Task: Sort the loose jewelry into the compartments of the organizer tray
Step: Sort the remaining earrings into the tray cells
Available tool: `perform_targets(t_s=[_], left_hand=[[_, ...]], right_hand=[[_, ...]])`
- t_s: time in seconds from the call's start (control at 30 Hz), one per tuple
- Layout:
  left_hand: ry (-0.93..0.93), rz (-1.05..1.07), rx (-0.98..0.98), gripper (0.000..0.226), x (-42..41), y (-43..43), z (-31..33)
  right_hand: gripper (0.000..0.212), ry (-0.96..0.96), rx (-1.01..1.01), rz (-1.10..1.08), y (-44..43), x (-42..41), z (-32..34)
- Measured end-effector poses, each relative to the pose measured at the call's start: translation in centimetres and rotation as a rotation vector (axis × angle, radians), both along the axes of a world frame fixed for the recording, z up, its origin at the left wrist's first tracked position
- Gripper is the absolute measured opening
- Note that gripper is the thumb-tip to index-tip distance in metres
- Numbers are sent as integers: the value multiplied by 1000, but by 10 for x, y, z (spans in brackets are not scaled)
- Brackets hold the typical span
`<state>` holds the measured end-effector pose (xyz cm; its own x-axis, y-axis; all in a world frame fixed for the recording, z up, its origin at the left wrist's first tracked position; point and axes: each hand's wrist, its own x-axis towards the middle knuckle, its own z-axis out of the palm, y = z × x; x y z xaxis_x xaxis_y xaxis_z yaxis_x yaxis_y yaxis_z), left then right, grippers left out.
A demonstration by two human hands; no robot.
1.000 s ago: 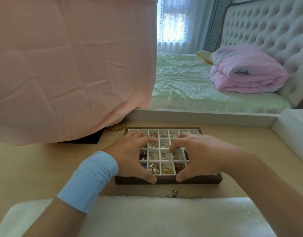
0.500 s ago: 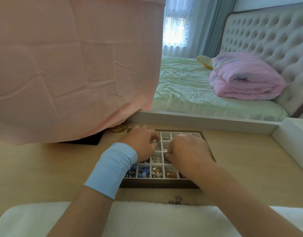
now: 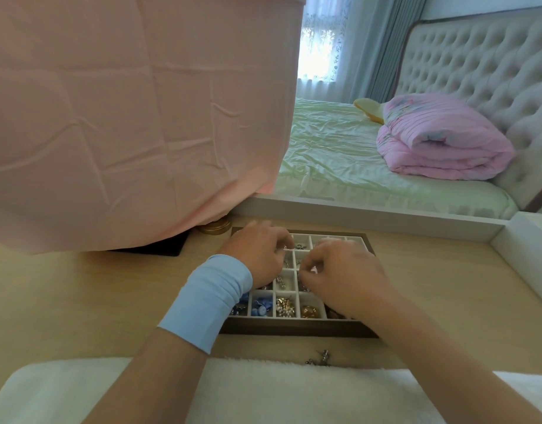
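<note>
Bench (image 3: 80,301) of pale wood, with a dark-framed organizer tray (image 3: 294,329) of white square compartments lying flat near its middle. Front row of the tray filled: blue beaded pieces (image 3: 260,307), a pearl-and-gold cluster (image 3: 285,308), a round gold piece (image 3: 309,312). Small silver bits (image 3: 282,281) one row further back.

Both hands over the tray's middle and far rows. Left hand (image 3: 257,255), with a light blue wristband (image 3: 205,301), knuckles up, fingers curled down into the far compartments; cannot tell whether anything is gripped. Right hand (image 3: 346,276) just beside it, fingertips (image 3: 306,269) drawn narrow together above a middle compartment; anything between them too small to make out.

Small heap of silver-toned loose jewelry (image 3: 320,358) on the bench, just in front of the tray, at the edge of a white fluffy towel (image 3: 294,390).

Behind the tray to the left: large pink draped cloth (image 3: 126,117), with a round gold tin (image 3: 216,226) and a flat black pad (image 3: 159,247) partly under its hem. Beyond the bench: bed with pale green sheet (image 3: 340,154), folded pink quilt (image 3: 441,139), tufted grey headboard (image 3: 493,71).
</note>
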<state>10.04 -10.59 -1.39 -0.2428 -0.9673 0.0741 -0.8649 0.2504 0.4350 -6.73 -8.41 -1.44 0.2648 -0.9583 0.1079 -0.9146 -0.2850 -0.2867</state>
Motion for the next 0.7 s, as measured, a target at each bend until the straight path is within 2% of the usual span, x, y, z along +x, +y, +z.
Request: perform_targets(t_s=[0.07, 0.17, 0.3, 0.53, 0.7], left_hand=[[80, -19, -6, 23, -1, 0, -1], [324, -70, 55, 17, -9, -2, 1], [643, -31, 91, 12, -25, -12, 13], [655, 66, 50, 9, -36, -43, 16], [404, 54, -17, 9, -32, -57, 1]], right_hand=[[12, -150, 60, 6, -5, -9, 6], [12, -433, 121, -6, -19, -23, 16], [11, -550, 133, 39, -38, -33, 29], [13, -474, 91, 62, -76, -46, 35], [12, -270, 93, 62, -91, -56, 26]])
